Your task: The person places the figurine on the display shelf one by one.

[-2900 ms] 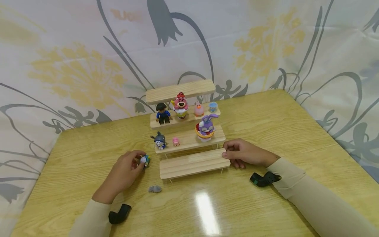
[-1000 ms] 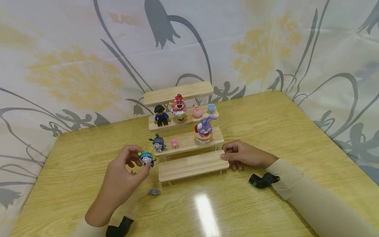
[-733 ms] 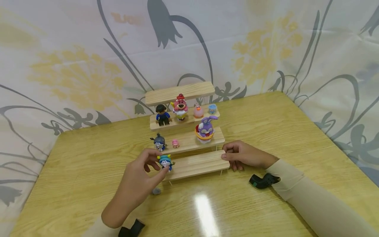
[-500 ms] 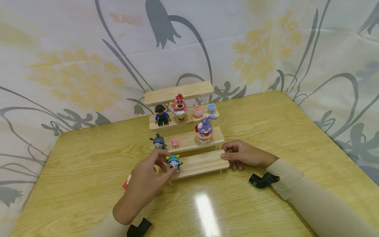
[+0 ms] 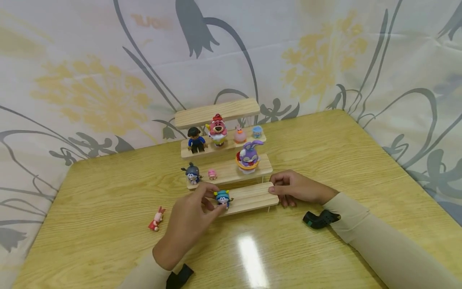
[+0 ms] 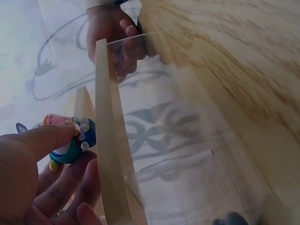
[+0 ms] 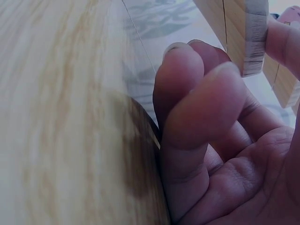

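Note:
My left hand point(image 5: 193, 210) pinches a small toy figurine point(image 5: 222, 197) with a teal cap and yellow horns. It is upright over the left part of the lowest wooden shelf point(image 5: 252, 196). In the left wrist view the figurine point(image 6: 75, 140) is between thumb and fingers, its base right beside the shelf board point(image 6: 108, 131). My right hand point(image 5: 299, 188) holds the right end of that shelf, thumb on its top and fingers curled below. Close up in the right wrist view, the curled fingers point(image 7: 201, 108) rest by the table and the thumb touches the board's end point(image 7: 255, 37).
Behind, the middle shelf point(image 5: 231, 173) carries a dark-capped figurine point(image 5: 192, 173), a tiny pink one point(image 5: 212, 174) and a purple rabbit point(image 5: 248, 156). Several figurines stand on the shelf above, under a top board point(image 5: 216, 112). A red-dressed figurine point(image 5: 157, 219) lies on the table at left.
My left hand has lifted the teal-capped figurine off the table and carried it right, over the lowest shelf. The red-dressed figurine has come into view. My right hand stays at the shelf end.

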Motion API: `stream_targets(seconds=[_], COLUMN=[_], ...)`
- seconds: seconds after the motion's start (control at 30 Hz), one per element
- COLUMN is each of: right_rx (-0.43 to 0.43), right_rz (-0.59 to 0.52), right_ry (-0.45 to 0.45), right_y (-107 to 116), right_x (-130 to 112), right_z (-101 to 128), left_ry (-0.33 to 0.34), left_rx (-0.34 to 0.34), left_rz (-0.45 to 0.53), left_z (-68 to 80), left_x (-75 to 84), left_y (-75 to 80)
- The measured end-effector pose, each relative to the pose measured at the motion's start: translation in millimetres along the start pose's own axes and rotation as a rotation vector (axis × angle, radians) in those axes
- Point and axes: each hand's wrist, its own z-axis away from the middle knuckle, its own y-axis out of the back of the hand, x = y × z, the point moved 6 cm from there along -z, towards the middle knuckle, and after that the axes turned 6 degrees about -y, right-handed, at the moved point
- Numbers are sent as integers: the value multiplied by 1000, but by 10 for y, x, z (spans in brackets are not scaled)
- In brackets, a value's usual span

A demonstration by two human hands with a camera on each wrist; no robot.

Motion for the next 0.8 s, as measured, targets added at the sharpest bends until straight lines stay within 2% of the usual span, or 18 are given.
stream_targets(seconds=[0.27, 0.63, 0.8], right_rx=[3, 3, -6], right_rz=[1, 11, 15], right_ry=[1, 12, 30], right_y=[0, 11, 17], right_x=[13, 25, 26], right_z=[-5, -21, -17], left_ry=[-42, -49, -57], left_rx=[-18, -60, -59], left_rz=[-31, 36, 28], left_z=[-81, -186, -207], left_x=[128, 269, 311], left_y=[-108, -268, -315])
